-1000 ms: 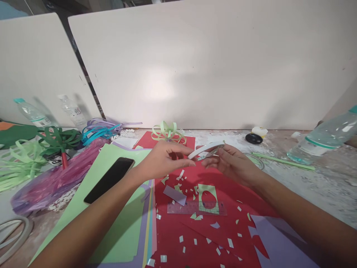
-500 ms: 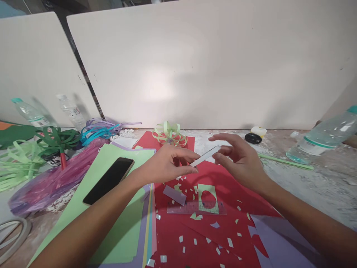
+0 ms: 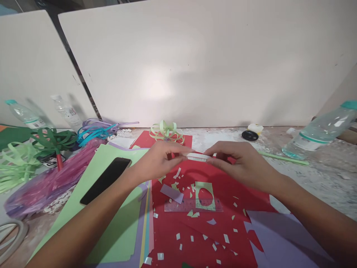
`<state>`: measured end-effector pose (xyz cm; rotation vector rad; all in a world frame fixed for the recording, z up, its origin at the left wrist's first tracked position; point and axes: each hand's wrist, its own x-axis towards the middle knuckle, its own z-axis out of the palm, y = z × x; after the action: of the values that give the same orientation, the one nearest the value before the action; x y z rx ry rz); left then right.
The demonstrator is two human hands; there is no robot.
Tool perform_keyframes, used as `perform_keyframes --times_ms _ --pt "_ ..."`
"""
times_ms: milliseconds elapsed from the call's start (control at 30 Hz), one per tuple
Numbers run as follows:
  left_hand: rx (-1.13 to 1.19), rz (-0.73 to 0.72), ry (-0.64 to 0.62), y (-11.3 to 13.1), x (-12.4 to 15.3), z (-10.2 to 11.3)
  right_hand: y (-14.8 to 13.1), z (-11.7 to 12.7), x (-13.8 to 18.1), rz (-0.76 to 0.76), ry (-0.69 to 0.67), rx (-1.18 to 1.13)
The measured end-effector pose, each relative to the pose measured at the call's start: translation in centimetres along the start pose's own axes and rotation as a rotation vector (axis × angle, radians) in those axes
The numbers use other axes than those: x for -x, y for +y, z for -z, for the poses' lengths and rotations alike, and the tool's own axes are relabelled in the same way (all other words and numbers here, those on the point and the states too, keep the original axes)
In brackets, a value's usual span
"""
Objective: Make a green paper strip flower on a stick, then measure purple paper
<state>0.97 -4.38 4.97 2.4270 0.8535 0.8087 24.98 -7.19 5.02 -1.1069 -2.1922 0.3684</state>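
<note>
Both my hands meet above a red paper sheet (image 3: pixel 223 175) at the middle of the table. My left hand (image 3: pixel 158 158) pinches one end of a short white paper strip (image 3: pixel 197 157). My right hand (image 3: pixel 240 160) pinches the other end, fingers closed on it. The strip lies roughly level between the two hands. Below them on the red sheet lie a clear ruler (image 3: pixel 192 205), a light green piece with a round hole (image 3: pixel 205 193), a small lilac strip (image 3: pixel 172 193) and several tiny paper scraps.
A black phone (image 3: pixel 105 180) rests on a stack of light green sheets (image 3: pixel 117 227) at left. Curled paper strips (image 3: pixel 41 149), a green loop flower (image 3: pixel 166 132), two bottles at far left, a bottle (image 3: pixel 320 132) at right, a black lid (image 3: pixel 249 135) and white boards behind.
My right hand had let go and opened half a second ago; now it has closed on the strip's free end again. The strip has turned from tilted to level.
</note>
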Motion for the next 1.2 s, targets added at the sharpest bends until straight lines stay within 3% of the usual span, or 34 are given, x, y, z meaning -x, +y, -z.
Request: perform_keyframes --times_ms 100,200,267,367,500,600,800,1000,1100,1200 --pt "-0.136 -0.105 0.152 0.3 0.1 -0.9 -0.3 -0.5 0.0 -0.179 -0.022 -0.052" --pt "-0.243 -0.275 0.155 0.8 0.3 -1.6 -0.9 -0.8 0.1 -0.231 -0.052 -0.106" --pt "-0.246 -0.303 0.153 1.1 0.3 -1.7 -1.4 -0.8 0.3 -0.238 -0.083 -0.123" --pt "-0.165 -0.218 0.123 1.6 0.3 -1.3 -2.1 -0.6 0.6 -0.218 -0.087 -0.097" --pt "-0.106 -0.081 0.048 2.1 0.3 -0.9 -2.8 -0.8 0.9 -0.081 -0.043 0.014" --pt "-0.087 -0.049 0.007 2.2 0.3 -0.8 -3.0 -1.0 1.0 -0.036 -0.022 0.047" --pt "-0.089 -0.049 -0.099 2.3 0.3 -0.6 -3.1 -1.2 1.2 -0.085 -0.041 0.021" --pt "-0.03 0.093 -0.196 2.7 0.4 -0.2 -3.1 -1.9 1.4 -0.116 -0.12 -0.004" --pt "-0.034 0.106 -0.182 2.6 0.5 -0.3 -3.1 -2.1 1.3 -0.173 -0.142 -0.026" --pt "-0.084 0.07 -0.082 2.4 0.4 -0.9 -2.7 -2.4 1.0 -0.28 -0.145 -0.097"
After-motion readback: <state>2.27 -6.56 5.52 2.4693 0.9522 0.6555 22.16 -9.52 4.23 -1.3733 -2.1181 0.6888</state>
